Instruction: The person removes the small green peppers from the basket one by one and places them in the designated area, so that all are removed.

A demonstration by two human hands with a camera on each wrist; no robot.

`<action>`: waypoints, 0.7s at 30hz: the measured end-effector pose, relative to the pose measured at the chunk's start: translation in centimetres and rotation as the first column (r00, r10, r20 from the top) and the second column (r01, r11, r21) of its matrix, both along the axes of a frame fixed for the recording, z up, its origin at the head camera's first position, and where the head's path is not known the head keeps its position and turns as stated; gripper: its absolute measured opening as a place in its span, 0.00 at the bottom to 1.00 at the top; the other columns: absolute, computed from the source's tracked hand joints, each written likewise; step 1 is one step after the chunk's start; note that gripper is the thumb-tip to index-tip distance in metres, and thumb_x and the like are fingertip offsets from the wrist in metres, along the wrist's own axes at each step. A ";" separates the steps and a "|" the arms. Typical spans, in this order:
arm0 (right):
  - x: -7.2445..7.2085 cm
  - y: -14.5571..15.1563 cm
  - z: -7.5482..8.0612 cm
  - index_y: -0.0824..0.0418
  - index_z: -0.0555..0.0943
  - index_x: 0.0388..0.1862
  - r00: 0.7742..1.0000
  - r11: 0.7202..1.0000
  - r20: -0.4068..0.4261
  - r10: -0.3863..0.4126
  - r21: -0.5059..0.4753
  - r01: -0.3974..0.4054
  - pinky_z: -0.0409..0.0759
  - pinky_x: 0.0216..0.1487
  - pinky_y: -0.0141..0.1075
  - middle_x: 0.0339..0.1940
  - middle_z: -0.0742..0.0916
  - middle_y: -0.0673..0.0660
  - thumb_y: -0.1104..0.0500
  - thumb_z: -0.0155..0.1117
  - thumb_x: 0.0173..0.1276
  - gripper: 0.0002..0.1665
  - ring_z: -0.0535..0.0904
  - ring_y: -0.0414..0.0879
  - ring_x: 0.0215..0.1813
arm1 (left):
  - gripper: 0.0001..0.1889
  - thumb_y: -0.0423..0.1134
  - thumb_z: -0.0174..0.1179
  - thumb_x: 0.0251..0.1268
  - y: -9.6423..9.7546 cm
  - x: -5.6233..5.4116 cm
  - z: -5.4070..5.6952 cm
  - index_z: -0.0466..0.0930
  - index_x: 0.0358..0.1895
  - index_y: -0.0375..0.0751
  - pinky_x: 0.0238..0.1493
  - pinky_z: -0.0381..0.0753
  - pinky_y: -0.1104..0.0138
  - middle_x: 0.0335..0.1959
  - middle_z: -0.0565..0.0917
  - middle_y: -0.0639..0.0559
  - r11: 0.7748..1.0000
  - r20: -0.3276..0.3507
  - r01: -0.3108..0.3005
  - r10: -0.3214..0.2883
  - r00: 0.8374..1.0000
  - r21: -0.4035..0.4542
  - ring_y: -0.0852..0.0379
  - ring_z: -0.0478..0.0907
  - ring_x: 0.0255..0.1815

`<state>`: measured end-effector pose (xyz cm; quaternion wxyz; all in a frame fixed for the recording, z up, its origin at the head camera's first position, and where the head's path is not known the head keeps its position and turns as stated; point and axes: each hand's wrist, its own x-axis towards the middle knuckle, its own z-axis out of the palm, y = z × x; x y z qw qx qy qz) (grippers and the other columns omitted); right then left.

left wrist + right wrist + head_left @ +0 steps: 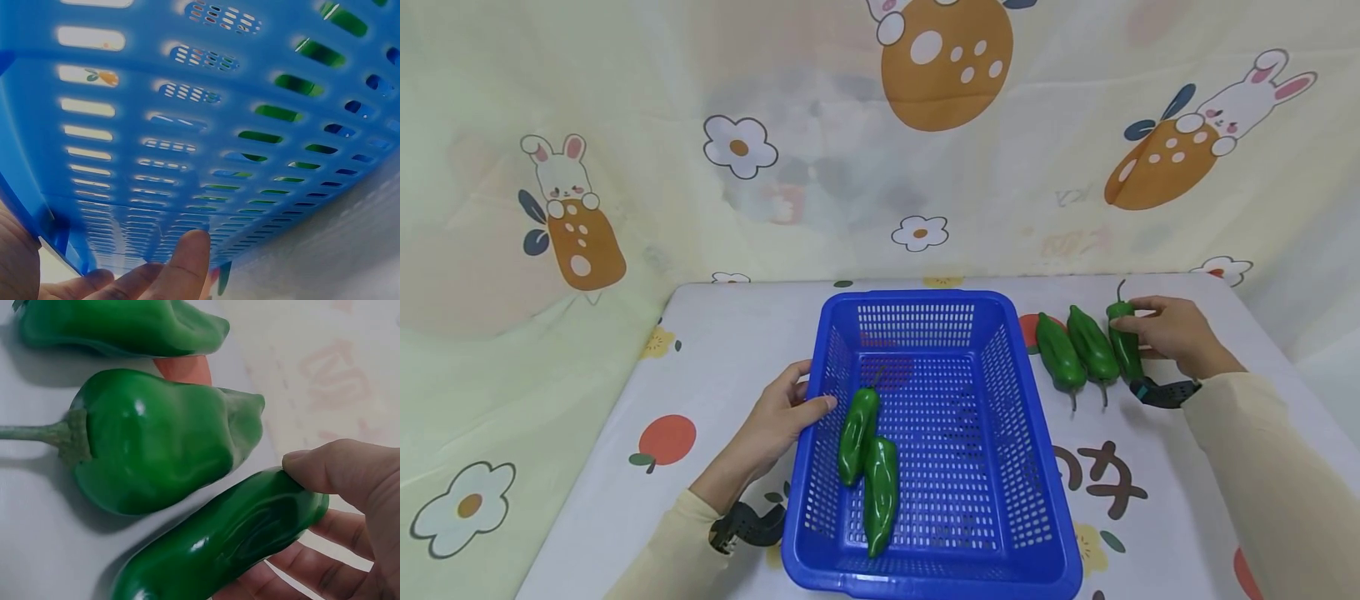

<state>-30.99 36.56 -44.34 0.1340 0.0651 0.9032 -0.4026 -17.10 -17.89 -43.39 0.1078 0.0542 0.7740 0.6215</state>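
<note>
My left hand [775, 423] grips the left rim of a blue plastic basket [931, 583], thumb over the edge and fingers along the outside. Inside the basket, toward its left wall, lie two green peppers, an upper pepper [858, 433] and a lower pepper [881, 496]. At the far right of the table, my right hand [1176, 333] pinches another green pepper [1125, 348] near its upper end, its stem pointing away. The right wrist view shows the thumb on top of this held pepper [219, 540] and fingers beneath.
Left of the held pepper, two more green peppers lie side by side, a near one [1093, 346] and a farther one [1060, 354], stems toward me. A printed cloth [722, 333] covers the table. Behind it hangs a patterned curtain [835, 200].
</note>
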 end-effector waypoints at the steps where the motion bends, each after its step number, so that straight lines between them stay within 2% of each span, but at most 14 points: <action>1: 0.0 0.0 0.0 0.77 0.55 0.80 1.000 1.000 0.001 0.001 0.004 -0.001 0.86 0.58 0.57 0.69 0.70 0.80 0.44 0.58 0.80 0.48 0.77 0.71 0.61 | 0.32 0.35 0.60 0.75 0.0 0.0 0.0 0.60 0.78 0.38 0.43 0.92 0.52 0.61 0.81 0.28 1.000 -0.001 0.001 -0.001 1.000 0.000 0.40 0.88 0.49; 8: 0.1 -0.5 0.1 0.78 0.55 0.79 1.000 0.999 0.014 0.013 0.030 -0.014 0.87 0.56 0.57 0.70 0.68 0.81 0.47 0.59 0.79 0.47 0.77 0.71 0.61 | 0.32 0.35 0.60 0.75 0.0 0.0 0.1 0.60 0.78 0.38 0.43 0.92 0.52 0.61 0.81 0.28 1.000 -0.004 0.008 -0.008 1.000 -0.006 0.39 0.88 0.50; 14: 0.0 -0.7 0.1 0.77 0.55 0.79 1.000 0.999 0.031 -0.001 0.053 -0.001 0.87 0.57 0.55 0.71 0.67 0.81 0.44 0.61 0.77 0.50 0.74 0.71 0.62 | 0.32 0.35 0.60 0.75 0.0 0.0 0.1 0.60 0.78 0.38 0.42 0.92 0.53 0.61 0.81 0.28 1.000 -0.002 0.009 -0.009 1.000 -0.008 0.39 0.88 0.50; 21: 0.0 -0.9 -0.1 0.78 0.55 0.79 1.000 0.995 0.018 -0.016 0.103 0.014 0.88 0.56 0.55 0.68 0.69 0.82 0.48 0.60 0.77 0.48 0.76 0.71 0.61 | 0.32 0.35 0.60 0.76 0.0 0.0 0.2 0.60 0.79 0.38 0.43 0.92 0.52 0.61 0.81 0.28 1.000 0.004 0.006 -0.006 1.000 -0.005 0.39 0.88 0.50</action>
